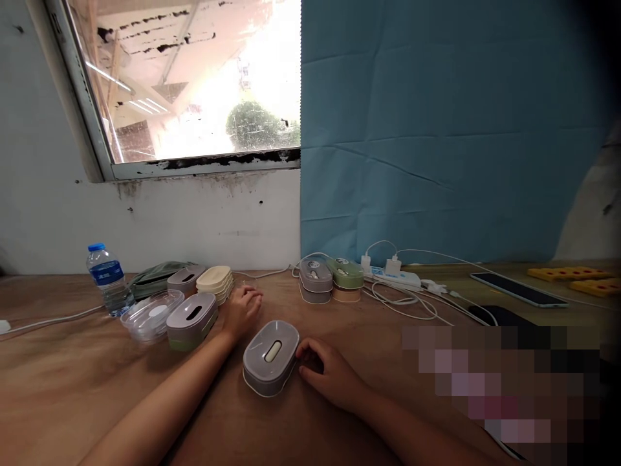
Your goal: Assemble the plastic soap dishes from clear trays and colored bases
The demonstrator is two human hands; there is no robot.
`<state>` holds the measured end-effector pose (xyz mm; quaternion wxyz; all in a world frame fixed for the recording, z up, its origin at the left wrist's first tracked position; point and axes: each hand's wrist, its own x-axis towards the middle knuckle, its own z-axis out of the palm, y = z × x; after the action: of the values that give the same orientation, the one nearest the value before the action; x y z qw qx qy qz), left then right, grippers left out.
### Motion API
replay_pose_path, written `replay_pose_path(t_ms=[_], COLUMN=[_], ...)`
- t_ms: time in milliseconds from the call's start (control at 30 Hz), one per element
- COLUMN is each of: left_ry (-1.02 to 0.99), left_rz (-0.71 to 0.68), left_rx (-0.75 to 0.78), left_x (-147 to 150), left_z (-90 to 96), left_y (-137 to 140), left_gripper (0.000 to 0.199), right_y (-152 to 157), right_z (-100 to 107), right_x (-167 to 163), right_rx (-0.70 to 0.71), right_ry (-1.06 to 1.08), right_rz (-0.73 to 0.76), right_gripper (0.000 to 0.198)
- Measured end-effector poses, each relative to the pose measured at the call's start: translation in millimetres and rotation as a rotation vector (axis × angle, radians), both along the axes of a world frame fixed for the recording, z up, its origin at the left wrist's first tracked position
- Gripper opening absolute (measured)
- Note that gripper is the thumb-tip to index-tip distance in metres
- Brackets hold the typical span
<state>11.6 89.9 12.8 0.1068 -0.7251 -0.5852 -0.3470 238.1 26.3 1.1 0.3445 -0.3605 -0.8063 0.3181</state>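
Note:
In front of me on the table sits a grey oval box [272, 353] with a lid and a pale oblong piece set in the lid's slot. My right hand [332, 374] rests at its right side, thumb apart from the curved fingers, fingertips at the box's edge. My left hand [242, 312] is stretched out farther off, fingers loosely extended, beside a stack of cream oval pieces [214, 281]. A small clear thing [250, 283] lies just beyond those fingers. Left of that arm stands a box with a grey lid and green base [191, 321], its slot dark.
Clear plastic tubs [150, 317], a water bottle [109, 279], a green pouch [158, 278] and another grey-lidded box [184, 277] stand left. Behind are a grey box [315, 280] and a green-lidded box [346, 279]. Right lie a power strip [395, 277], cables and a phone [518, 289].

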Motion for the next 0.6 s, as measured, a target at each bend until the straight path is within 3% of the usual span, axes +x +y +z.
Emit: replay_pose_path(t_ms=[133,267,433,600], left_ry=[-0.066,-0.039,-0.173,-0.500], left_rz=[-0.217,-0.331,-0.367,-0.334], left_rx=[-0.147,-0.344,-0.433,-0.387], left_x=[20,28,25,20], left_z=[12.5,9.1,0.4,11.5], left_y=[-68,-111,-114,-114], left_gripper=[0.024,0.048,0.039,0.035], right_y=[1,0,0,0], right_z=[-2,-2,0,1], right_x=[0,0,0,0], right_rx=[0.031,0.043,0.043,0.019], right_ry=[0.004,0.010,-0.010,-0.009], right_rz=[0.000,0.014,-0.007,-0.019], right_gripper=[0.020,0.020,0.019,0.019])
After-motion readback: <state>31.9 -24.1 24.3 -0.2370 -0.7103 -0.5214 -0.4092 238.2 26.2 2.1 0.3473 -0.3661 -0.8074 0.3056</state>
